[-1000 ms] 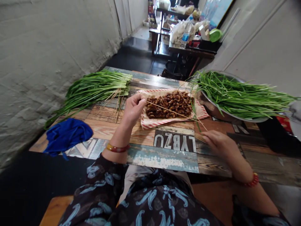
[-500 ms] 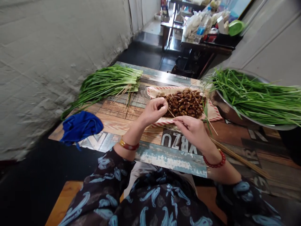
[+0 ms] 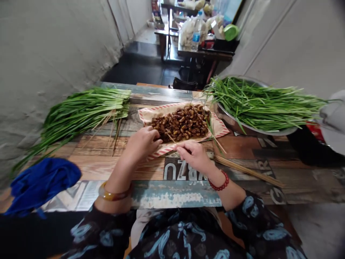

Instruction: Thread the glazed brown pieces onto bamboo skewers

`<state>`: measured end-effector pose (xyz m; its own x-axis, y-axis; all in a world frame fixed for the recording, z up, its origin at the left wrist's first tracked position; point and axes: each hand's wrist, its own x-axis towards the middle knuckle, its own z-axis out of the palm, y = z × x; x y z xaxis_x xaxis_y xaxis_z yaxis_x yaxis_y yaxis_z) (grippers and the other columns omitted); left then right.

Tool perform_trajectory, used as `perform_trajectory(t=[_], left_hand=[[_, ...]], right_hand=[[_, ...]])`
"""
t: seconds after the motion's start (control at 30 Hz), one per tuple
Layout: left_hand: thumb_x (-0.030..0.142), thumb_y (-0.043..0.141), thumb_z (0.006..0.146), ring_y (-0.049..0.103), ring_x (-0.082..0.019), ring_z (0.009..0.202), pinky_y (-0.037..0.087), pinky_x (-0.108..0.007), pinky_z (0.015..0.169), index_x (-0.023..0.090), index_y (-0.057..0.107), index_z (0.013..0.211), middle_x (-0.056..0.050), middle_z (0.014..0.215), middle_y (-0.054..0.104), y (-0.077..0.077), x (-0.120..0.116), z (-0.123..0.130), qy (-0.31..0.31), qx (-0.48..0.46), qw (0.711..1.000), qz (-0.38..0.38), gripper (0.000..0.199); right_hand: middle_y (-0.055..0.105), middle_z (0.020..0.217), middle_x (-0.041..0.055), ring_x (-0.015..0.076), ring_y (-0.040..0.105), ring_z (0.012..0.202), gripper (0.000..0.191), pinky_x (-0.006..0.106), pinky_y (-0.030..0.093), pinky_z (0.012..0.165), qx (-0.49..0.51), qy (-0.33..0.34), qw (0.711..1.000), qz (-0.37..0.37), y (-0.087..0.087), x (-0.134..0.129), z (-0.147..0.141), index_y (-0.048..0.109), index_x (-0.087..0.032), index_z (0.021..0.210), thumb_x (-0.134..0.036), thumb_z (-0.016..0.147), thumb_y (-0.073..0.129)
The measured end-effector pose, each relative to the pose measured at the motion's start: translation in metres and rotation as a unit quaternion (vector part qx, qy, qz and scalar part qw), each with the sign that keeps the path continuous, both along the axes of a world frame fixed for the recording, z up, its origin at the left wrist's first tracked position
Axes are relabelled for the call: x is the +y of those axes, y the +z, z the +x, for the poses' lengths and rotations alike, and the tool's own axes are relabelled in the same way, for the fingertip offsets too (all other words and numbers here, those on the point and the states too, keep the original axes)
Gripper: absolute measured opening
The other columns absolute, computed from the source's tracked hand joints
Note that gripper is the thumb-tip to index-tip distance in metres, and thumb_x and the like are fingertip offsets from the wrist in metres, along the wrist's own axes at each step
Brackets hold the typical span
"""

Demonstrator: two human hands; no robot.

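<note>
Glossy brown morsels (image 3: 180,123) on striped paper (image 3: 147,116)

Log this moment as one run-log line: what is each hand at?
left hand: at glazed brown pieces | right hand: fingers pinch thin wooden skewer

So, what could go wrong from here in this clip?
The thin skewer at the right hand points toward the left hand, so it might prick those fingers. The glazed brown morsels are heaped near the edge of the red-striped paper liner, so some could spill onto the wooden tabletop. The loose bamboo skewers lie beside the right wrist and could get knocked out of place.
</note>
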<state>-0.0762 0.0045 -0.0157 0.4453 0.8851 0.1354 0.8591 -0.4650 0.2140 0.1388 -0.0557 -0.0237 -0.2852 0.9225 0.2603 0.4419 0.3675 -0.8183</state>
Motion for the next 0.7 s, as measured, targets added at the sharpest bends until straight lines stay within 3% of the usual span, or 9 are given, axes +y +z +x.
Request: perform_trajectory(t=[0.1, 0.2, 0.33, 0.43, 0.5, 0.6, 0.7], left_hand=[[0.032, 0.051, 0.086, 0.059, -0.021, 0.081, 0.041, -0.03, 0.066, 0.018, 0.063, 0.078, -0.008, 0.087, 0.063, -0.003, -0.001, 0.002, -0.025, 0.073, 0.997, 0.017, 0.02], [0.029, 0.05, 0.087, 0.058, -0.023, 0.082, 0.04, -0.031, 0.065, 0.018, 0.063, 0.08, -0.01, 0.089, 0.062, -0.003, -0.002, 0.004, -0.033, 0.08, 0.996, 0.026, 0.019], [0.029, 0.053, 0.085, 0.056, -0.021, 0.078, 0.041, -0.031, 0.066, 0.018, 0.061, 0.079, -0.008, 0.085, 0.06, 0.0, -0.001, 0.004, -0.016, -0.015, 0.999, 0.031, 0.015], [0.03, 0.055, 0.083, 0.053, -0.016, 0.066, 0.04, -0.028, 0.062, 0.018, 0.059, 0.079, -0.003, 0.074, 0.059, 0.001, 0.0, 0.005, 0.022, -0.133, 0.991, 0.003, 0.013], [0.032, 0.059, 0.08, 0.051, -0.014, 0.06, 0.039, -0.026, 0.058, 0.018, 0.058, 0.08, -0.001, 0.068, 0.058, -0.001, 0.0, 0.007, 0.046, -0.232, 0.971, -0.038, 0.013], [0.033, 0.065, 0.076, 0.054, -0.013, 0.061, 0.043, -0.025, 0.057, 0.018, 0.059, 0.084, -0.001, 0.072, 0.061, -0.004, -0.001, 0.012, 0.051, -0.382, 0.917, -0.106, 0.018], [0.033, 0.07, 0.072, 0.055, -0.012, 0.059, 0.045, -0.023, 0.055, 0.016, 0.062, 0.088, -0.002, 0.076, 0.063, -0.003, -0.003, 0.017, 0.051, -0.473, 0.866, -0.156, 0.024]], right_hand=[[0.064, 0.061, -0.0011, 0.0129, 0.06, 0.063, 0.027, 0.025, 0.047, 0.066, -0.022, -0.01, 0.999, 0.032, 0.011, 0.0, 0.006, 0.07, -0.019, 0.086, -0.031, 0.094, 0.046], [0.066, 0.066, 0.0003, 0.0133, 0.061, 0.062, 0.028, 0.024, 0.047, 0.063, -0.052, -0.094, 0.993, 0.043, 0.021, 0.004, 0.028, 0.07, -0.019, 0.089, -0.033, 0.095, 0.046], [0.07, 0.076, 0.0054, 0.0185, 0.063, 0.07, 0.027, 0.028, 0.046, 0.067, -0.165, -0.224, 0.956, 0.095, 0.022, 0.016, 0.071, 0.07, -0.019, 0.086, -0.033, 0.093, 0.049], [0.071, 0.08, 0.0085, 0.0214, 0.064, 0.074, 0.028, 0.03, 0.046, 0.068, -0.215, -0.234, 0.943, 0.1, 0.017, 0.022, 0.094, 0.07, -0.018, 0.082, -0.031, 0.092, 0.048], [0.07, 0.077, 0.0078, 0.0214, 0.063, 0.071, 0.025, 0.031, 0.045, 0.065, -0.238, -0.235, 0.939, 0.081, 0.011, 0.023, 0.101, 0.071, -0.019, 0.08, -0.031, 0.091, 0.051], [0.067, 0.068, 0.0051, 0.019, 0.059, 0.061, 0.022, 0.03, 0.041, 0.06, -0.264, -0.251, 0.93, 0.043, 0.004, 0.026, 0.103, 0.07, -0.019, 0.075, -0.035, 0.086, 0.059], [0.063, 0.061, 0.0032, 0.0162, 0.053, 0.054, 0.024, 0.029, 0.038, 0.057, -0.276, -0.254, 0.927, 0.02, -0.001, 0.028, 0.102, 0.069, -0.018, 0.073, -0.038, 0.084, 0.061]])
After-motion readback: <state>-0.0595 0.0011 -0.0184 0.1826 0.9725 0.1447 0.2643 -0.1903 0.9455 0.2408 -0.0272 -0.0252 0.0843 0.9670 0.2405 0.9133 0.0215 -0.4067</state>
